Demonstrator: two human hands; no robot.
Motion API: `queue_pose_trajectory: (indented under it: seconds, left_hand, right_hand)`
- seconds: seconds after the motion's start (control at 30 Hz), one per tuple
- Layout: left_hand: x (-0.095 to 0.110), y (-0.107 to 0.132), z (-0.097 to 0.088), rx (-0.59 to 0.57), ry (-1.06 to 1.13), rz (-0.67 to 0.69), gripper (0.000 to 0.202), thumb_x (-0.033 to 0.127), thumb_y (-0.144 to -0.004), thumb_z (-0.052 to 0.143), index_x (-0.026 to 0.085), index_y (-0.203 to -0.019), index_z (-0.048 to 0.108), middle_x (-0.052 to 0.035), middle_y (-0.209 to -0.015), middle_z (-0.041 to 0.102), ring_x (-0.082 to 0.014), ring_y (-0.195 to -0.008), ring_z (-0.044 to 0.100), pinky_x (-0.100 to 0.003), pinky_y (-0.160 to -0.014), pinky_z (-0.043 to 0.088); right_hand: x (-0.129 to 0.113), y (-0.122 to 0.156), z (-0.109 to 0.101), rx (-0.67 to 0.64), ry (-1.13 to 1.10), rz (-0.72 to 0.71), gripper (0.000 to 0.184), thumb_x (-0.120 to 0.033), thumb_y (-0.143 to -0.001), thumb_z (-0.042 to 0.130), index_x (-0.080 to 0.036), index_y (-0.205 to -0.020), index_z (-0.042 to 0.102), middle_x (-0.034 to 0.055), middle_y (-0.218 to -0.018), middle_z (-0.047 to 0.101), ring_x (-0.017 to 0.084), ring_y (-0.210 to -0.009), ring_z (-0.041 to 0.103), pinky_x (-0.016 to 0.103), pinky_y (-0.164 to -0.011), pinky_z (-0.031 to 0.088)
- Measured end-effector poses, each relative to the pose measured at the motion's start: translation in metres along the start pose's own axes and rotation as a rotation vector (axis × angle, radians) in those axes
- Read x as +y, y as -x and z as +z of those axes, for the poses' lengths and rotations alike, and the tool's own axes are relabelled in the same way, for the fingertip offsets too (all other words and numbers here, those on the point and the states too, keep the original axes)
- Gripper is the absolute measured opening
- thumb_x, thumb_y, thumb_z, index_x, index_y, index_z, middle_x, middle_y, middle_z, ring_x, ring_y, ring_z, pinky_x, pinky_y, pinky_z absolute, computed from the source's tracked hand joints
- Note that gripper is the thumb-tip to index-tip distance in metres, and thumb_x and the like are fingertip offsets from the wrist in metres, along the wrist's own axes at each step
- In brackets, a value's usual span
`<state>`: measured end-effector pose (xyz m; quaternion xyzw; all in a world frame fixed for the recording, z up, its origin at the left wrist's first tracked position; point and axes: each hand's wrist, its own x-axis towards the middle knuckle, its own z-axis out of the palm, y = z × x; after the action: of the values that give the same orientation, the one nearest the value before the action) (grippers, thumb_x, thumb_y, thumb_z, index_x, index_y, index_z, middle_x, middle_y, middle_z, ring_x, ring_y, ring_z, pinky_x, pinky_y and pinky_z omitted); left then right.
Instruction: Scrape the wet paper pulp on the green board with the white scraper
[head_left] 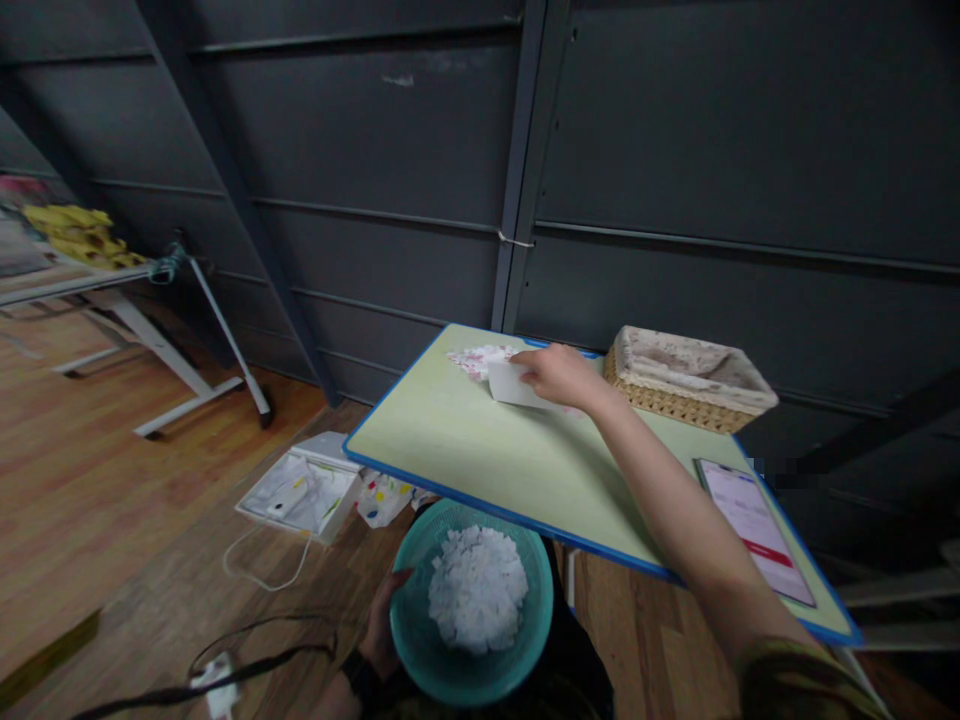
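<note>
My right hand (pixel 559 375) reaches across a pale green table with a blue rim (pixel 480 450) and is closed on a white card (pixel 510 385) held against the tabletop. The card's edge meets a small heap of white and pink paper scraps (pixel 476 358) near the table's far corner. My left hand (pixel 382 625) grips the rim of a teal round basket (pixel 472 600) held below the table's near edge. The basket contains a pile of white paper scraps (pixel 476 590).
A lined wicker basket (pixel 686 380) stands at the table's back right, and a phone with a lit screen (pixel 754 525) lies on the right. On the wooden floor sit an open white box (pixel 300 490) and cables. A dark panelled wall is behind; a metal-legged table (pixel 112 300) stands left.
</note>
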<state>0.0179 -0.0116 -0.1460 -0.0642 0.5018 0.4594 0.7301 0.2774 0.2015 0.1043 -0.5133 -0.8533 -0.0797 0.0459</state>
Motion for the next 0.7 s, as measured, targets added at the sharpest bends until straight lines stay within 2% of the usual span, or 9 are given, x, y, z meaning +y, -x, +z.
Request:
queue_pose_trajectory:
  seconds: [0.17, 0.4, 0.6, 0.7]
  left_hand:
    - [-0.0015, -0.0006, -0.0009, -0.005, 0.02, -0.019, 0.051, 0.024, -0.076, 0.063, 0.015, -0.127, 0.061, -0.0118, -0.094, 0.082, -0.0377, -0.092, 0.074, -0.051, -0.086, 0.055]
    - [-0.0036, -0.0039, -0.0039, 0.031, 0.012, 0.018, 0.051, 0.023, -0.079, 0.063, 0.014, -0.128, 0.057, -0.0105, -0.092, 0.082, -0.0344, -0.09, 0.075, -0.046, -0.085, 0.056]
    - [-0.0047, -0.0028, -0.0043, 0.053, 0.029, 0.031, 0.043, 0.022, -0.076, 0.065, 0.019, -0.119, 0.064, -0.0066, -0.086, 0.082, -0.035, -0.088, 0.075, -0.046, -0.082, 0.057]
    - [-0.0036, -0.0006, -0.0018, 0.054, 0.02, 0.032, 0.038, 0.022, -0.078, 0.063, 0.016, -0.115, 0.066, -0.0066, -0.078, 0.082, -0.0352, -0.087, 0.075, -0.046, -0.08, 0.057]
  right_hand:
    - [0.001, -0.0015, 0.0027, 0.025, 0.072, 0.06, 0.047, -0.019, -0.085, 0.047, -0.022, -0.13, 0.061, 0.0149, -0.101, 0.073, 0.028, -0.092, 0.068, 0.034, -0.074, 0.045]
    - [0.0027, -0.0004, 0.0011, -0.002, -0.011, -0.003, 0.045, -0.019, -0.083, 0.049, -0.022, -0.125, 0.065, 0.0122, -0.108, 0.073, 0.027, -0.094, 0.067, 0.034, -0.078, 0.045]
    - [0.0022, 0.0006, -0.0002, 0.015, -0.036, -0.012, 0.045, -0.018, -0.083, 0.049, -0.021, -0.126, 0.064, 0.012, -0.111, 0.072, 0.027, -0.097, 0.067, 0.034, -0.08, 0.045]
    - [0.0013, 0.0018, -0.0016, 0.009, -0.065, -0.038, 0.043, -0.017, -0.083, 0.05, -0.021, -0.123, 0.066, 0.0108, -0.113, 0.072, 0.025, -0.099, 0.067, 0.033, -0.082, 0.046]
